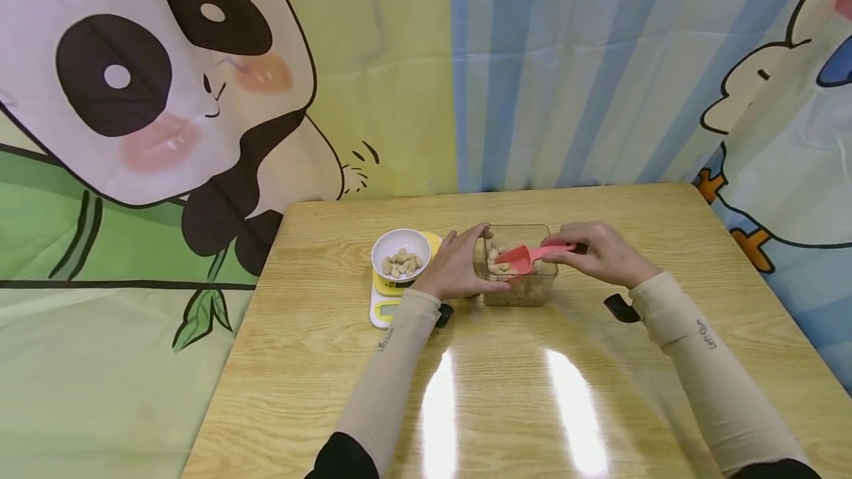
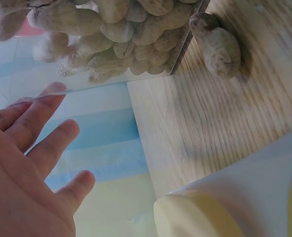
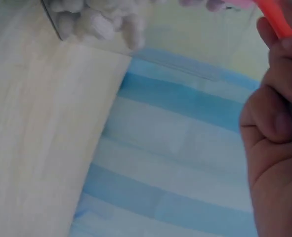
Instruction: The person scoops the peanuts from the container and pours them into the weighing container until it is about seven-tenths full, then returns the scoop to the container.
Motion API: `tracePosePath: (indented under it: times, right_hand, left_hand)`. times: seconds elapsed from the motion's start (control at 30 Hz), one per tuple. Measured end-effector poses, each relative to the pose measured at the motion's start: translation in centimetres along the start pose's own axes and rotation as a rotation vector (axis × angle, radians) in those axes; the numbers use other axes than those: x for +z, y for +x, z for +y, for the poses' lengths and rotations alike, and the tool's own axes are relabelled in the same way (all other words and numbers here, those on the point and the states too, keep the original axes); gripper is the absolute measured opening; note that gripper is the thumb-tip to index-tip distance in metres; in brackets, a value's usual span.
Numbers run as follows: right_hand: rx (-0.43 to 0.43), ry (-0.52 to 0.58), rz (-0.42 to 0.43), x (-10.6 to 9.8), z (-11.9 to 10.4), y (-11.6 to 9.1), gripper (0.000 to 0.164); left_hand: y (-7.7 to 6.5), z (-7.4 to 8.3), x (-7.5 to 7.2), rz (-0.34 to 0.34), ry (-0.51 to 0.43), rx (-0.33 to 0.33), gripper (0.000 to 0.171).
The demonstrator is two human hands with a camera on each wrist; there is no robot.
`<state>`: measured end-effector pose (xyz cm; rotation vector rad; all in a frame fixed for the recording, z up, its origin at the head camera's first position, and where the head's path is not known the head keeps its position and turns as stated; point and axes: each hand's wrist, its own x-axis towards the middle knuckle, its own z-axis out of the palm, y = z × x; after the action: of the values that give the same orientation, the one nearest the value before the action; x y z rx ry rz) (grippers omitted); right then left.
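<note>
Peanuts point(image 1: 501, 267), tan and in-shell, sit in the clear boxy plastic tub point(image 1: 501, 301) our left fingers point(image 2: 59, 143) brace wide, so we'd keep the pink plastic scoop point(image 1: 522, 260) our right fingers point(image 3: 267, 116) pinch pretty level.

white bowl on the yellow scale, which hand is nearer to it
Left. The left hand is just right of the white bowl, at the left of the clear container; the right hand is farther off, at the container's right, gripping the pink scoop.
</note>
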<state>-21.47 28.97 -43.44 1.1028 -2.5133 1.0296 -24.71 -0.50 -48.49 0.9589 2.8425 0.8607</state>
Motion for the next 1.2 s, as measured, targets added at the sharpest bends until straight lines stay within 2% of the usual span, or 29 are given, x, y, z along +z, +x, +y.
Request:
tracePosePath:
  times: [0.3, 0.4, 0.6, 0.77, 0.97, 1.2]
  right_hand:
    - [0.251, 0.132, 0.061, 1.4, -0.2, -1.8, 0.019]
    - [0.299, 0.179, 0.082, 1.3, -1.0, -2.0, 0.020]
    - [0.362, 0.252, 0.114, 0.6, -2.7, -2.0, 0.023]
    - [0.388, 0.265, 0.073, 0.8, -3.2, -1.2, 0.022]
    - [0.363, 0.281, 0.040, 0.8, -3.1, -0.6, 0.019]
    - [0.456, 0.340, 0.068, 1.3, -2.5, -1.4, 0.025]
  left_hand:
    - [0.2, -0.1, 0.2, 0.006, -0.004, 0.006, 0.120]
    - [0.2, -0.2, 0.2, 0.006, -0.011, 0.005, 0.119]
    - [0.2, -0.2, 0.2, -0.002, -0.010, 0.001, 0.118]
    - [0.2, -0.1, 0.1, -0.003, -0.015, -0.003, 0.119]
    - [0.2, -0.1, 0.1, -0.008, -0.027, -0.007, 0.120]
    - [0.2, -0.2, 0.0, -0.005, -0.010, -0.004, 0.121]
